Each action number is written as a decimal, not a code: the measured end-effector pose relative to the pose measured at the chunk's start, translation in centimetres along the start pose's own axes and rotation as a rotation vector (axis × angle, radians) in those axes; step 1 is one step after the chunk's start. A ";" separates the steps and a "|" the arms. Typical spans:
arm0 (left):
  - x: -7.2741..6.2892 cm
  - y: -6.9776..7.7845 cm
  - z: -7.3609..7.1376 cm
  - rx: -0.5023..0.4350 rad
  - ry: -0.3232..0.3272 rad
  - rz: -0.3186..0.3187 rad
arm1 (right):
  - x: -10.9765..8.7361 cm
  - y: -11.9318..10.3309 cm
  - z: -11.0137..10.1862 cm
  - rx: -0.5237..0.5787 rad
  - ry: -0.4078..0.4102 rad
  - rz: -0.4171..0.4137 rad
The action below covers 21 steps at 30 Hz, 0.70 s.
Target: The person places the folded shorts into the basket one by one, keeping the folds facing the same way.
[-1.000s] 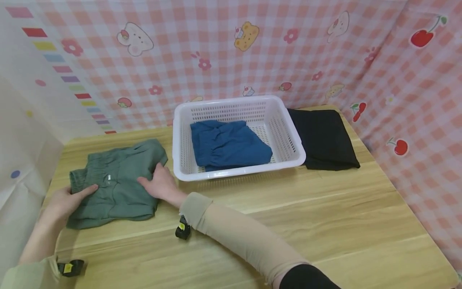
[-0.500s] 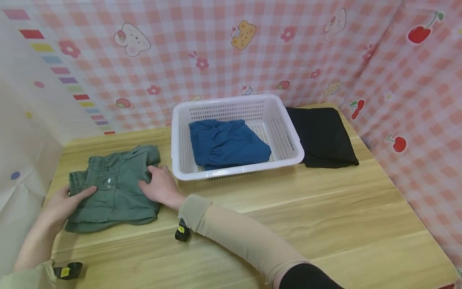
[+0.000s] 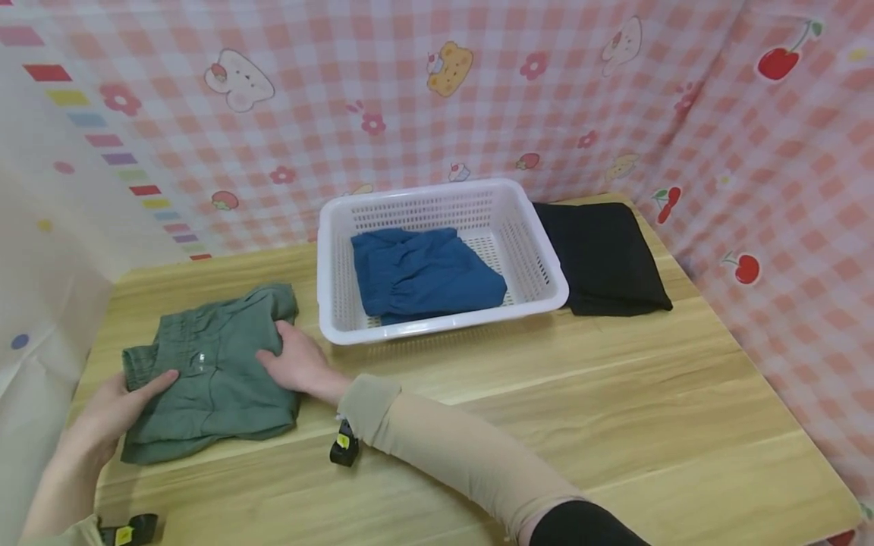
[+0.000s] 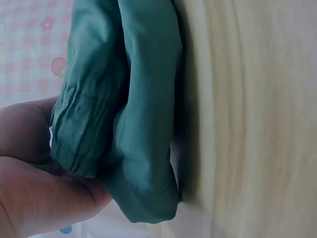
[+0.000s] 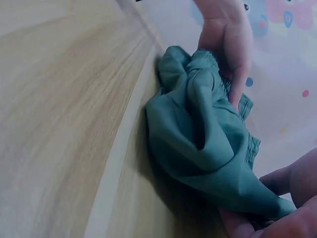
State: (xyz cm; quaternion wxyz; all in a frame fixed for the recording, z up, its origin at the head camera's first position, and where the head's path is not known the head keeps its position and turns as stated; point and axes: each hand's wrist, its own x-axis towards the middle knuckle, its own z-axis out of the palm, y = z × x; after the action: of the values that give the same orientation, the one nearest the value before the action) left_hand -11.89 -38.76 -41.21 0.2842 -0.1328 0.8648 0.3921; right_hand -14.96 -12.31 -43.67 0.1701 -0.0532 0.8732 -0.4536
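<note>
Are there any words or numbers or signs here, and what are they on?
Nothing can be read.
White print on the green garment: too small and blurred.
Yellow label on the black device near the right cuff: too small.
Other yellow label, on the other black device near the left cuff: too small.

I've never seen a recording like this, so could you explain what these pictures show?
There is no machine here, just a person working bare-handed. The left hand grips a green garment at one side, and the right hand holds the opposite side. The wide picture looks down from the person's head; the close view showing both hands comes from the right wrist, the other from the left. On the wooden table are a white basket with a folded blue garment inside, and a black cloth just right of the basket.
</note>
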 end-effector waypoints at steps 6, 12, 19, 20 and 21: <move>-0.4 -0.6 1.0 -0.027 0.112 0.042 | -0.5 -0.3 -0.2 0.028 0.005 -0.038; -0.5 -1.9 1.6 -0.143 0.231 0.106 | -0.7 -0.4 -0.2 0.061 0.019 -0.068; -1.4 -2.2 1.9 -0.385 0.224 0.177 | -1.1 -0.9 -0.5 0.074 0.044 -0.146; -1.5 -2.1 1.9 -0.383 0.226 0.185 | -1.2 -1.0 -0.7 0.080 0.045 -0.159; -1.7 -2.0 1.9 -0.357 0.234 0.191 | -1.3 -1.1 -0.8 0.079 0.048 -0.174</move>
State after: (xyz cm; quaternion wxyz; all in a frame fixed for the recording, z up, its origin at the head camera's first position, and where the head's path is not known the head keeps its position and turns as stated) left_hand -8.89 -38.63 -42.49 0.1155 -0.1433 0.8173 0.5460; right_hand -14.07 -12.00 -41.97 0.1111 -0.1114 0.8505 -0.5020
